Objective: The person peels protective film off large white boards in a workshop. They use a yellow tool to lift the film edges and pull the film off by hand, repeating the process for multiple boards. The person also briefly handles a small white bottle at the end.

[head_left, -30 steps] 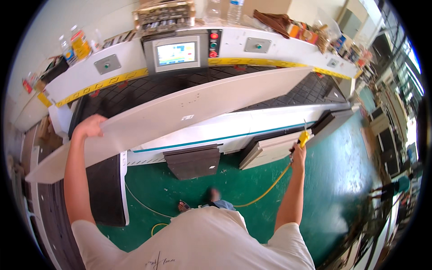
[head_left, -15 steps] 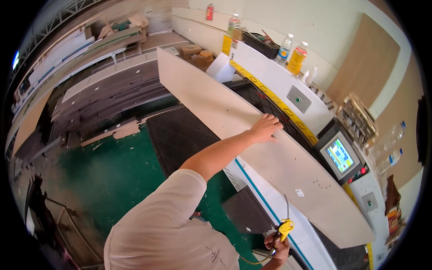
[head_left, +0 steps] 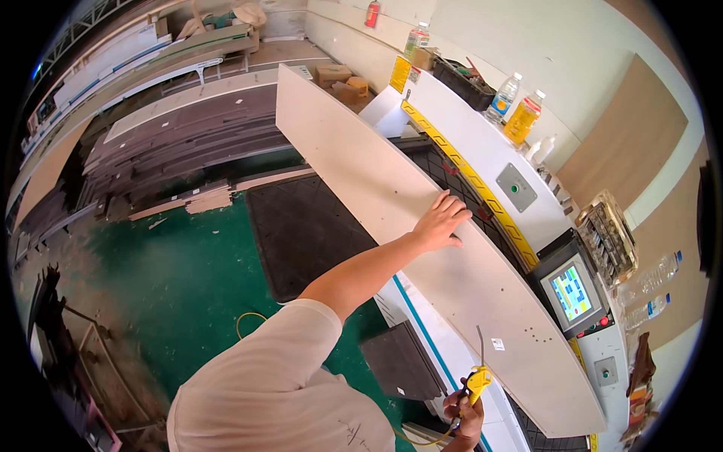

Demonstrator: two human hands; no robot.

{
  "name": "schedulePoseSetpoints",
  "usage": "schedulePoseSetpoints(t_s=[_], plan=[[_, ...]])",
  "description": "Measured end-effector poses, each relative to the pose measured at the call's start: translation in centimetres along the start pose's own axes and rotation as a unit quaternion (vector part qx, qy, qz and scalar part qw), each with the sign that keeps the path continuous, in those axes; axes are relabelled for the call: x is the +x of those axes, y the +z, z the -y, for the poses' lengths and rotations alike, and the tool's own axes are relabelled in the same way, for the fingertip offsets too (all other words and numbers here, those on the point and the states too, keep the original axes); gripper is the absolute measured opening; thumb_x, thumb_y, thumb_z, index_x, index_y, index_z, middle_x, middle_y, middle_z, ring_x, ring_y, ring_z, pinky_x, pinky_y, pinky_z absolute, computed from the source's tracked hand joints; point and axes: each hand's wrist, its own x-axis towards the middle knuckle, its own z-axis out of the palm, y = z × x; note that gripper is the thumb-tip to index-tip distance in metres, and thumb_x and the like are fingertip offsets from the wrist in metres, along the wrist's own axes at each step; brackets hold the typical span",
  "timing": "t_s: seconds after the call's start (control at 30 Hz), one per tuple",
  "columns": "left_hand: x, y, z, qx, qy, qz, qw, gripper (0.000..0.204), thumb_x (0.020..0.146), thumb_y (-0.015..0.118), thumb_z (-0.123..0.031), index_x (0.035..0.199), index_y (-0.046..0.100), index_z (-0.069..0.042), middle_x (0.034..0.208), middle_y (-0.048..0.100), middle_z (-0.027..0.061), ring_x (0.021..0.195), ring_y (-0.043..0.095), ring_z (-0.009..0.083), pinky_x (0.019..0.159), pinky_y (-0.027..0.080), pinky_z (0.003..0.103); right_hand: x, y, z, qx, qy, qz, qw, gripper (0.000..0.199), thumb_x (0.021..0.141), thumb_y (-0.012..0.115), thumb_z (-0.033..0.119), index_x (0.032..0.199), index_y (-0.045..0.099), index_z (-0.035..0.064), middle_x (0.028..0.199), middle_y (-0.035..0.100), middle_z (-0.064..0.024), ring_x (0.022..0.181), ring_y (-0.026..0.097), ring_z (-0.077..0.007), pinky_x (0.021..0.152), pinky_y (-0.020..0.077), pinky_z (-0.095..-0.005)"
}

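Note:
A long pale board (head_left: pixel 376 177) with small drilled holes and a white label lies tilted across a white machine. On its far long edge rests my left hand (head_left: pixel 443 220), the fingers bent at the edge and the thumb on its face, holding it. Low in the view, my right hand (head_left: pixel 465 422) is wrapped round a yellow air blow gun (head_left: pixel 477 381). The gun's thin metal nozzle points up in front of the board, near the label. A yellow hose runs from the gun toward my body.
The machine has a yellow-marked rail (head_left: pixel 482 192) and a screen panel (head_left: pixel 572 291) with red buttons. Bottles (head_left: pixel 523 117) and a black tray (head_left: pixel 463 83) stand along its top. Dark boards (head_left: pixel 188 135) are stacked at left. Another dark board pile (head_left: pixel 403 360) sits beside me.
My view has shifted slightly. The board's near right end appears lower and further left. My left hand stays on its edge, and the right hand still grips the blow gun.

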Motion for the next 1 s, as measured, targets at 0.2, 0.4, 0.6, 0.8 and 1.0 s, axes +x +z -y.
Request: schedulePoseSetpoints(t_s=[0.2,0.4,0.6,0.8,1.0], plan=[[1.0,1.5,0.0,-0.051,-0.002,-0.031,0.998,0.073,0.055,0.093,-0.032,0.120,0.064,-0.016,0.123,0.059,0.0080,0.128,0.047,0.0335,0.119,0.025,0.058,-0.8,-1.0,-2.4,0.048,0.043,0.033,0.997,0.053,0.099,0.066,0.027,0.141,0.046,0.0032,0.093,0.060,-0.0062,0.083,0.061,-0.0185,0.061,0.0443,-0.0281],[0.5,1.3,-0.7,0.036,0.033,-0.020,0.999,0.075,0.063,0.091,-0.037,0.125,0.058,-0.011,0.127,0.058,0.0088,0.126,0.048,0.0315,0.118,0.025,0.058,-3.7,-1.2,-5.7,0.108,0.094,0.067,0.987,0.050,0.101,0.061,0.023,0.146,0.045,0.0057,0.101,0.066,-0.0077,0.092,0.063,-0.0150,0.065,0.0490,-0.0284],[0.7,1.1,-1.7,0.047,0.037,-0.031,0.998,0.075,0.065,0.090,-0.041,0.125,0.059,-0.009,0.124,0.058,0.0080,0.125,0.048,0.0299,0.119,0.024,0.055,-5.5,1.7,-9.0,0.170,0.105,0.047,0.979,0.040,0.101,0.056,0.013,0.138,0.048,0.0035,0.135,0.061,-0.0150,0.122,0.060,-0.0230,0.079,0.0599,-0.0321],[0.4,1.0,-1.1,0.064,0.040,-0.051,0.996,0.067,0.072,0.087,-0.042,0.123,0.060,-0.008,0.122,0.059,0.0075,0.122,0.050,0.0298,0.118,0.024,0.054,-4.8,2.1,-8.6,0.214,0.076,0.073,0.971,0.034,0.100,0.059,0.012,0.132,0.052,0.0040,0.134,0.062,-0.0150,0.120,0.062,-0.0228,0.079,0.0603,-0.0321],[2.3,1.7,0.1,0.002,0.009,-0.067,0.998,0.020,0.098,0.064,-0.028,0.094,0.073,-0.011,0.095,0.069,0.0045,0.100,0.059,0.0285,0.105,0.037,0.048,-6.6,0.4,-5.4,0.161,0.102,0.016,0.982,0.044,0.098,0.061,0.012,0.140,0.049,0.0023,0.131,0.065,-0.0131,0.115,0.064,-0.0213,0.081,0.0606,-0.0321]])
